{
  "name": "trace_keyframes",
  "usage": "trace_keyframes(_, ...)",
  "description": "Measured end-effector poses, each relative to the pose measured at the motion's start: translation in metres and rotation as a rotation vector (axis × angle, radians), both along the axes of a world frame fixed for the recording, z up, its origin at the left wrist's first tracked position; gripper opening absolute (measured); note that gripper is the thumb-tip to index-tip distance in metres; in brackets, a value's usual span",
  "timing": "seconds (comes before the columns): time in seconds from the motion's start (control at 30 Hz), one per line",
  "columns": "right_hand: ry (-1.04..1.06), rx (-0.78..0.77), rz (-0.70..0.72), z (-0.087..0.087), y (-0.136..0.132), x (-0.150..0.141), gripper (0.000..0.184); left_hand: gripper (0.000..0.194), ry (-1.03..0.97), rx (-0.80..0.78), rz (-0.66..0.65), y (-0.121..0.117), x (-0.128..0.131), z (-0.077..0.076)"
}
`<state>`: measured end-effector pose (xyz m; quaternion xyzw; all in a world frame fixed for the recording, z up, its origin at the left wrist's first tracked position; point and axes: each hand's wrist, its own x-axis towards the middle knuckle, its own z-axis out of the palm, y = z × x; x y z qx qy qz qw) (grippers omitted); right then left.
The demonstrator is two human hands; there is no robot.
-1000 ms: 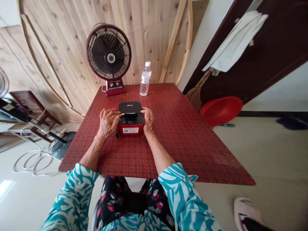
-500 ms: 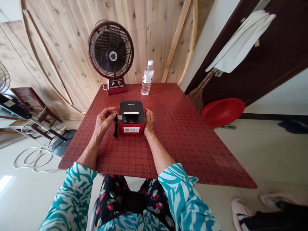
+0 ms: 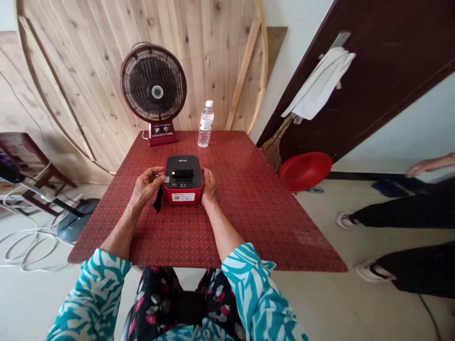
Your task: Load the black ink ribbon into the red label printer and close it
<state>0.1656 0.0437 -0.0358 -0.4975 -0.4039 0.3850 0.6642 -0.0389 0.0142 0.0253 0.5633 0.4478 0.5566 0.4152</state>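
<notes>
Touching both hands (image 3: 145,187) (image 3: 209,186), the label printer (image 3: 183,179) sits between.

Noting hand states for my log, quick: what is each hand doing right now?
Left hand: closed, pinching a black strip.
Right hand: open, resting against the red-and-black box.

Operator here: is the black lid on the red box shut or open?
Shut: the black lid lies flat on top of the red box, with no gap visible along its edges.
</notes>
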Motion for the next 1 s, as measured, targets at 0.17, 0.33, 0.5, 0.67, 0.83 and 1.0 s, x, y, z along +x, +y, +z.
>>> trace_keyframes(0.17, 0.061, -0.027, -0.006, 0.002, 0.0, -0.002, 0.042, 0.047, -0.02, -0.039, -0.031, -0.004, 0.002, 0.006)
trace_keyframes(0.33, 0.074, 0.003, 0.001, -0.001, 0.002, -0.002, 0.043, 0.048, -0.032, -0.075, -0.046, -0.005, 0.003, 0.007)
trace_keyframes(0.5, 0.078, 0.009, 0.012, -0.007, 0.005, 0.0, 0.045, 0.052, -0.037, -0.092, -0.03, -0.005, 0.005, 0.01)
trace_keyframes(0.67, 0.077, 0.015, -0.002, -0.007, 0.007, -0.001, 0.04, 0.051, -0.015, -0.098, -0.02, -0.005, 0.004, 0.012)
trace_keyframes(0.83, 0.09, 0.008, -0.009, -0.005, 0.006, -0.002, 0.036, 0.05, -0.005, -0.106, -0.005, -0.003, 0.005, 0.015)
trace_keyframes(1.0, 0.084, 0.01, -0.004, -0.006, 0.006, -0.001, 0.036, 0.053, -0.063, -0.135, 0.032, -0.001, 0.007, 0.017)
